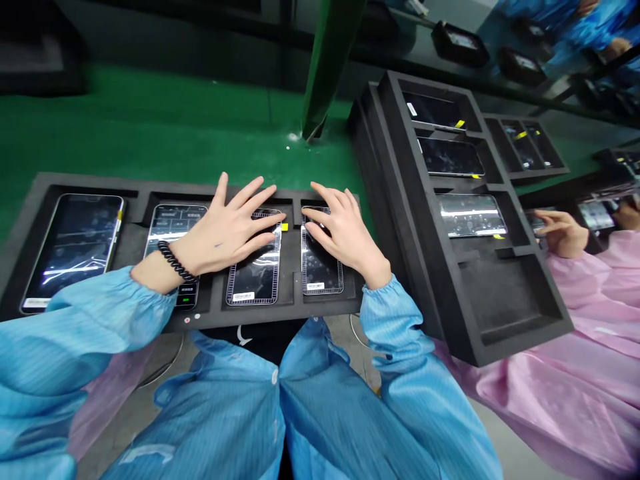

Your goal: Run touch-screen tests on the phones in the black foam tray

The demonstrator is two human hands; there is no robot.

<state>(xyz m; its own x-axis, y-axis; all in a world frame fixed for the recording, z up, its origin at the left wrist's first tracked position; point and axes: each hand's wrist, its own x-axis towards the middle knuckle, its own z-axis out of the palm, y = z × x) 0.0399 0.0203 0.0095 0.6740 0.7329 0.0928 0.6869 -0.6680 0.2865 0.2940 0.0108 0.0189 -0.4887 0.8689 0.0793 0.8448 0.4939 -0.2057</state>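
Note:
A black foam tray [210, 319] lies in front of me with smartphones in its compartments. My left hand [225, 230] is open, fingers spread, over the third smartphone [255, 273], which shows a grid-like border on its screen. Under my left wrist lies the second smartphone [175, 217], its screen lit with rows of boxes. My right hand [343, 230] is open with fingertips at the upper part of the rightmost smartphone [323, 270], which also shows a grid border. At the tray's left end sits a dark-screened smartphone [77, 243] with a yellow tab.
Stacked black foam trays [480, 347] stand at my right, the top one holding several smartphones [473, 215]. Beyond is another tray [545, 175]. A green post [330, 67] rises from the green table [200, 133]. A co-worker's hand [563, 233] and pink sleeve [575, 273] are at right.

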